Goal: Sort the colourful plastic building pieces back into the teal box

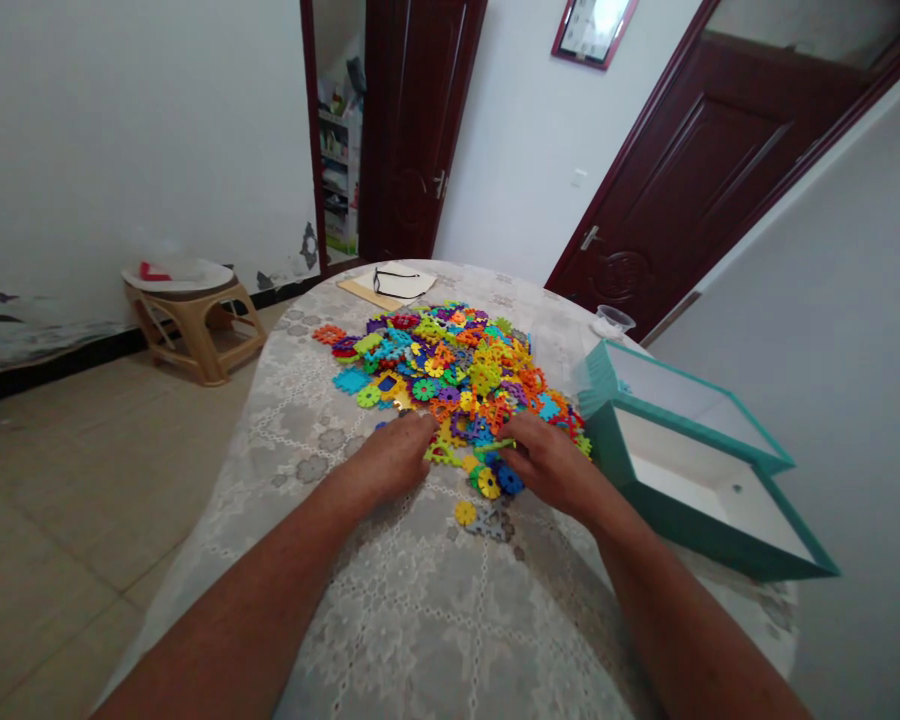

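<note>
A heap of colourful plastic interlocking pieces [457, 365] lies on a round table with a lace cloth [420, 600]. Both hands rest at the near edge of the heap. My left hand [394, 455] lies knuckles up with its fingers curled into the pieces; what they hold is hidden. My right hand [551, 465] has its fingers pinched on a thin green piece [495, 446] that points toward the left hand. A yellow piece [465, 512] and a grey piece [495, 522] lie loose just in front of the hands.
A teal box with a white inside [690, 450] stands open at the right of the heap. A small clear cup [613, 321] and glasses on a paper [399, 280] sit at the far edge. A low stool [195, 315] stands on the floor at left.
</note>
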### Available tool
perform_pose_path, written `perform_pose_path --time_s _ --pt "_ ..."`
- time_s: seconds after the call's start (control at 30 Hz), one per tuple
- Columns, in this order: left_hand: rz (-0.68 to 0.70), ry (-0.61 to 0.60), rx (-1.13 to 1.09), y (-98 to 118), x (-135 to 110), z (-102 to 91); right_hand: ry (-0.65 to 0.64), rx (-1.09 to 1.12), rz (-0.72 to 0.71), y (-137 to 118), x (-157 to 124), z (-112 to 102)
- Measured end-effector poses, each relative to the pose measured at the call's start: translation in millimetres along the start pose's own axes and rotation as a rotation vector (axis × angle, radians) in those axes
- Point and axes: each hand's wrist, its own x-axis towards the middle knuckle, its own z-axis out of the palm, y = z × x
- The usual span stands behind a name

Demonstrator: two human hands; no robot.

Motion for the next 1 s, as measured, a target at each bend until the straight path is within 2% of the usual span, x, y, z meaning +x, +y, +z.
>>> perform_pose_path --time_s 0.1,0.17,0.27,0.37,0.5,0.63,0.77,1.0 --pt "0.001 0.005 -0.002 1.7 -0.3 -1.0 0.111 -0.048 -0.062 0.9 17.6 3.5" --pt "0.024 0.01 -0.005 2.3 -0.8 -1.5 0.14 -0.103 -0.105 -1.6 28.9 7.9" --pt "0.029 0.008 0.009 3.6 -1.5 -2.1 0.085 -0.193 -0.152 -5.4 42.3 17.7" --pt "-0.032 0.007 0.04 6.6 -1.8 -2.0 -0.014 -0.24 -0.146 -4.5 46.1 25.8" --pt "-0.109 -0.005 0.088 11.1 -1.8 -1.0 0.024 -0.237 -0.036 1.1 29.4 26.0" --pt "-0.09 0.008 0.086 14.7 -3.0 -1.7 0.083 -0.13 -0.011 -0.5 -4.3 21.2" --pt "-0.059 0.006 0.041 18.1 -5.4 -4.6 0.071 0.027 -0.003 -6.8 -33.0 20.9" --pt "0.005 -0.007 -0.031 13.1 -3.4 0.4 0.067 0.106 0.037 -3.0 -45.3 22.0"
